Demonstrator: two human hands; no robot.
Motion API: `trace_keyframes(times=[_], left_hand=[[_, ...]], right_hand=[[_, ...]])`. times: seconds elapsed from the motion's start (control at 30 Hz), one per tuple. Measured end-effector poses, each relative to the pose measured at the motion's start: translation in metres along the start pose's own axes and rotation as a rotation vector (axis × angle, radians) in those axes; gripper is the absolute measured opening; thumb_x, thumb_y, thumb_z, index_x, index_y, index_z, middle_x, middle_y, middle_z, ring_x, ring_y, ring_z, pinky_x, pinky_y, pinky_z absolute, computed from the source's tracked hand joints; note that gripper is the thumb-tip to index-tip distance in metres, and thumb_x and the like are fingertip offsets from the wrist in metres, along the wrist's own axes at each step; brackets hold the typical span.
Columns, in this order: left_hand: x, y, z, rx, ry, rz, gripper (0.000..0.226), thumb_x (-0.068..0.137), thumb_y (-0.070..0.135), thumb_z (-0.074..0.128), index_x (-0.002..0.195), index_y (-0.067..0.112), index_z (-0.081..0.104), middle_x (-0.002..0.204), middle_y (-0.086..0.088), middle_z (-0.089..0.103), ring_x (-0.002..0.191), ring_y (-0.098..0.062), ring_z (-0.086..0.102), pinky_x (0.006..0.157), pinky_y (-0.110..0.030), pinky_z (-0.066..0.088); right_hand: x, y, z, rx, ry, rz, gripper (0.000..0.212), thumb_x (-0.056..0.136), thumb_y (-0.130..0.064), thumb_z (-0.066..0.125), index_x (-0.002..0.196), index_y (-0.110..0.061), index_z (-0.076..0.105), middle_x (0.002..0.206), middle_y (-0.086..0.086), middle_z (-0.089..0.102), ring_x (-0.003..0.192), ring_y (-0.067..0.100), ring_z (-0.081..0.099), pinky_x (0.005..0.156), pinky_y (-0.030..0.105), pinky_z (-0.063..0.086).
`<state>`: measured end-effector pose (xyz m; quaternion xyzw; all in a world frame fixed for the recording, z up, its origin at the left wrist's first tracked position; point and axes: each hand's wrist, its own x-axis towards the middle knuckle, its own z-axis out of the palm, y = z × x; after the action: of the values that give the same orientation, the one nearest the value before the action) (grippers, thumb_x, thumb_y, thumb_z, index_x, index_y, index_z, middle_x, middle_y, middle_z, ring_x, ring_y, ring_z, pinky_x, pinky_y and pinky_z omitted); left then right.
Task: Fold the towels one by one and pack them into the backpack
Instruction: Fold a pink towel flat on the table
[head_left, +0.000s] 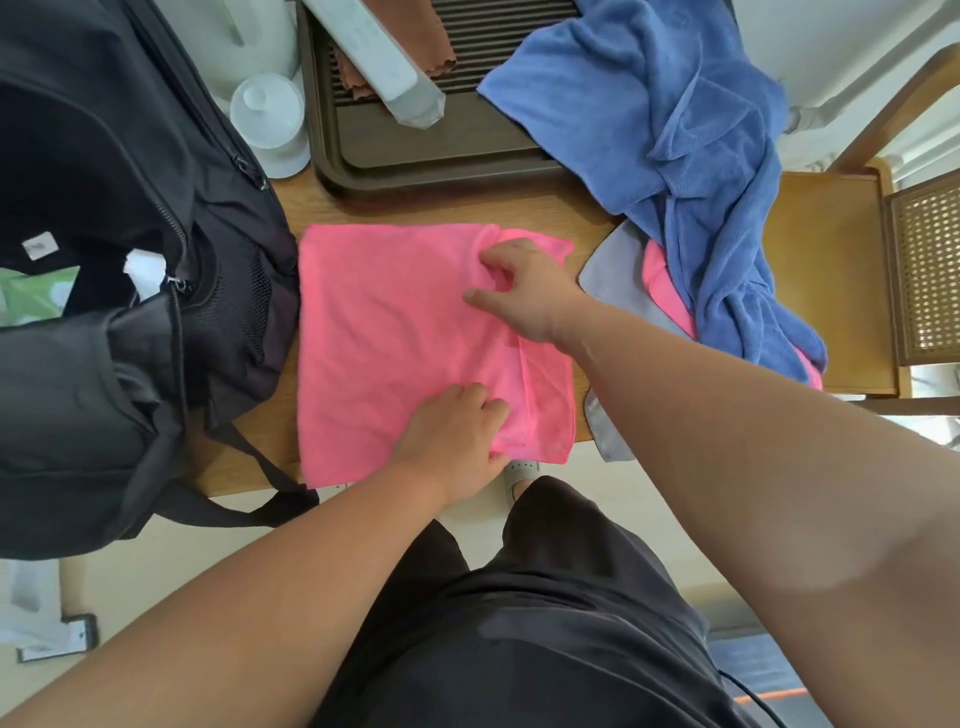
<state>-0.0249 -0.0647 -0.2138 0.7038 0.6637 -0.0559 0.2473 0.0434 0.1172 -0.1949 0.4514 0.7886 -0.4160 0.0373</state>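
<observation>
While the black backpack (104, 260) sits open at the left of the table (589, 231), we have a blue towel (675, 130) heaped at the far right over a grey towel (608, 275), and the pink towel (395, 338) lies flat in the middle, just beside the backpack. Our right hand (519, 291) pinches its far right corner with curled fingers, and our left hand (452, 431) grips a fold of it at the near edge, right of centre.
</observation>
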Motion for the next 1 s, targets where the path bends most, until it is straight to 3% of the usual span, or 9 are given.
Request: trace_keyframes(times=[0.07, 0.13, 0.2, 0.27, 0.33, 0.57, 0.73, 0.9, 1.0], left_hand=[[0.002, 0.002, -0.002, -0.002, -0.034, -0.038, 0.044, 0.090, 0.048, 0.062, 0.120, 0.018, 0.049, 0.116, -0.002, 0.049, 0.107, -0.025, 0.050, 0.084, -0.036, 0.040], [0.005, 0.004, -0.002, 0.008, -0.035, -0.050, 0.040, 0.092, 0.045, 0.060, 0.121, 0.020, 0.047, 0.118, -0.003, 0.048, 0.109, -0.025, 0.049, 0.084, -0.037, 0.041], [0.006, 0.004, -0.001, -0.025, 0.002, -0.048, 0.029, 0.097, 0.041, 0.053, 0.116, 0.020, 0.050, 0.114, -0.003, 0.048, 0.107, -0.026, 0.049, 0.082, -0.038, 0.040], [0.005, 0.000, 0.002, -0.100, 0.051, -0.040, 0.018, 0.100, 0.034, 0.049, 0.105, 0.018, 0.055, 0.106, -0.003, 0.051, 0.100, -0.026, 0.051, 0.075, -0.037, 0.038], [0.002, -0.007, 0.004, -0.154, 0.094, -0.012, 0.017, 0.100, 0.028, 0.049, 0.094, 0.015, 0.059, 0.096, -0.003, 0.053, 0.090, -0.027, 0.054, 0.068, -0.035, 0.038], [-0.014, -0.014, -0.015, -0.370, 0.243, 0.024, 0.016, 0.087, 0.021, 0.050, 0.074, 0.012, 0.052, 0.072, -0.001, 0.051, 0.068, -0.025, 0.048, 0.057, -0.042, 0.044], [-0.027, -0.006, -0.045, -0.392, 0.349, 0.100, 0.016, 0.075, 0.021, 0.054, 0.063, 0.015, 0.046, 0.062, 0.007, 0.043, 0.060, -0.021, 0.043, 0.052, -0.038, 0.040], [-0.020, 0.023, -0.049, -0.399, 0.277, 0.216, 0.018, 0.078, 0.026, 0.050, 0.065, 0.014, 0.049, 0.063, 0.006, 0.045, 0.060, -0.023, 0.044, 0.051, -0.035, 0.038], [-0.001, 0.038, -0.032, -0.338, 0.180, 0.215, 0.015, 0.080, 0.023, 0.046, 0.068, 0.018, 0.039, 0.066, 0.005, 0.040, 0.061, -0.025, 0.041, 0.055, -0.033, 0.028]], right_hand=[[0.003, 0.000, -0.003, 0.003, 0.021, 0.000, 0.027, 0.087, -0.043, 0.067, 0.080, -0.018, 0.062, 0.085, -0.003, 0.051, 0.082, 0.016, 0.049, 0.078, 0.035, 0.039], [0.006, 0.004, -0.007, 0.091, 0.047, 0.029, 0.036, 0.088, -0.042, 0.067, 0.065, -0.018, 0.052, 0.071, -0.003, 0.044, 0.068, 0.014, 0.043, 0.069, 0.034, 0.037], [0.006, 0.006, -0.011, 0.135, 0.080, 0.034, 0.025, 0.090, -0.038, 0.069, 0.088, -0.013, 0.073, 0.086, -0.002, 0.061, 0.081, 0.013, 0.055, 0.079, 0.031, 0.045], [0.003, 0.007, -0.013, 0.140, 0.108, 0.027, 0.033, 0.091, -0.033, 0.070, 0.114, -0.010, 0.074, 0.110, 0.001, 0.067, 0.100, 0.014, 0.060, 0.092, 0.027, 0.046], [-0.002, 0.008, -0.013, 0.197, 0.147, 0.036, 0.034, 0.091, -0.031, 0.070, 0.119, -0.010, 0.073, 0.116, 0.002, 0.067, 0.106, 0.014, 0.060, 0.096, 0.027, 0.047], [-0.018, -0.006, -0.015, 0.754, 0.145, 0.202, 0.024, 0.091, -0.014, 0.068, 0.113, -0.006, 0.072, 0.092, 0.009, 0.071, 0.076, 0.017, 0.066, 0.072, 0.033, 0.060], [-0.043, -0.018, -0.033, 0.765, 0.348, 0.172, 0.028, 0.076, 0.006, 0.063, 0.098, -0.005, 0.076, 0.074, 0.008, 0.071, 0.065, 0.016, 0.065, 0.069, 0.031, 0.059], [-0.063, 0.007, -0.046, 0.681, 0.548, 0.169, 0.016, 0.078, -0.007, 0.066, 0.079, -0.016, 0.079, 0.062, -0.015, 0.067, 0.061, 0.001, 0.058, 0.063, 0.019, 0.048], [-0.064, 0.032, -0.042, 0.571, 0.486, 0.247, 0.012, 0.086, -0.018, 0.069, 0.076, -0.018, 0.076, 0.057, -0.018, 0.059, 0.055, -0.004, 0.050, 0.059, 0.020, 0.043]])
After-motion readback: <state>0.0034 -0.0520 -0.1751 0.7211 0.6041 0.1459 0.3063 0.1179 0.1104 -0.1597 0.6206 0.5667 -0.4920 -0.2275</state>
